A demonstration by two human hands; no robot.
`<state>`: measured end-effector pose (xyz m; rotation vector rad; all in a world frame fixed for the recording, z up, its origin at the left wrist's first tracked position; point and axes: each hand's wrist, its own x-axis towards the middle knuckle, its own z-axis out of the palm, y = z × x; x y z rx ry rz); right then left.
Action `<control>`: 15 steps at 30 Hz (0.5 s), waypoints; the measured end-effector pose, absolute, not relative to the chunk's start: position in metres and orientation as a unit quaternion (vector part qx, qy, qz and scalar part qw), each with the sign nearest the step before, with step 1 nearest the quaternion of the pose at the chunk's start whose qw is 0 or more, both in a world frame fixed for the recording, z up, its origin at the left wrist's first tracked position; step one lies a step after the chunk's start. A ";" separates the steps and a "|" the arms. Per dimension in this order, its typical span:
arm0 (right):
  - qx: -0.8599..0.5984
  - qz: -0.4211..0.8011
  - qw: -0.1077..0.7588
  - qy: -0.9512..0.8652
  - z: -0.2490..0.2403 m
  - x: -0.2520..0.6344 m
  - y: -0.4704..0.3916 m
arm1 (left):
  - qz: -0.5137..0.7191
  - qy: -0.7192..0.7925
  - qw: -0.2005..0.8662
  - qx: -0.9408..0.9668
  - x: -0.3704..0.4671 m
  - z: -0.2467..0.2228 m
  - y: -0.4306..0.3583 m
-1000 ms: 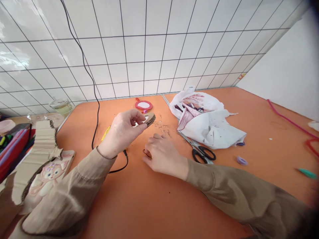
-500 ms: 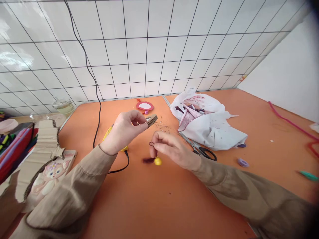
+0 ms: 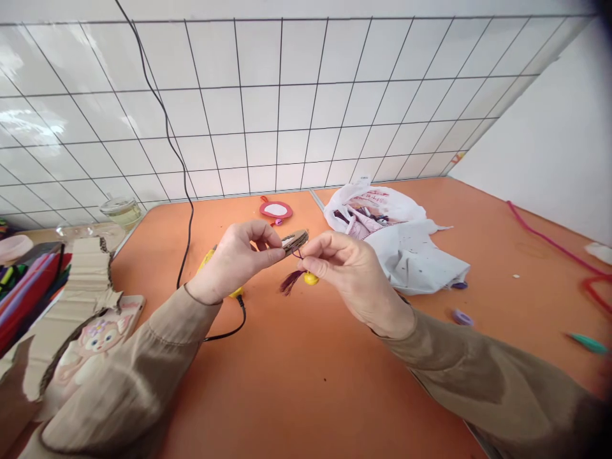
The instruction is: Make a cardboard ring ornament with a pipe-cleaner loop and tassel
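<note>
My left hand (image 3: 246, 258) pinches a small round cardboard disc (image 3: 296, 240) by its near edge, tilted above the table. Close against it on the right, my right hand (image 3: 351, 277) grips a thin dark cord loop. From that cord hang a yellow bell (image 3: 311, 278) and a dark purple tassel (image 3: 290, 282). The loop lies at the disc's lower edge; whether it passes through the cardboard I cannot tell. Beyond my hands lies a red oval piece (image 3: 276, 210) with a white centre and a pink bell.
A white plastic bag (image 3: 406, 248) of craft bits lies behind my right hand. A yellow corded tool (image 3: 206, 260) sits behind my left wrist. Torn cardboard (image 3: 88, 274) and a phone case (image 3: 102, 338) are at left; purple tape (image 3: 462, 317) is at right.
My right hand has risen and brought the cord with bell and tassel up to the cardboard disc. My left hand still holds the disc, shifted slightly right. The view has tilted a little.
</note>
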<state>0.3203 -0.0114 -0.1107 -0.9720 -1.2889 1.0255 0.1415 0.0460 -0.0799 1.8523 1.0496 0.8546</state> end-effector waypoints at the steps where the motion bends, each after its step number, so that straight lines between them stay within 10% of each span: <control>1: -0.420 0.421 0.578 -0.558 -0.110 0.320 -0.012 | 0.337 0.425 0.392 0.743 0.142 -0.080 0.045; 15: -0.370 0.217 0.561 -0.708 -0.102 0.325 -0.021 | 0.275 0.430 0.229 0.829 0.150 -0.090 0.046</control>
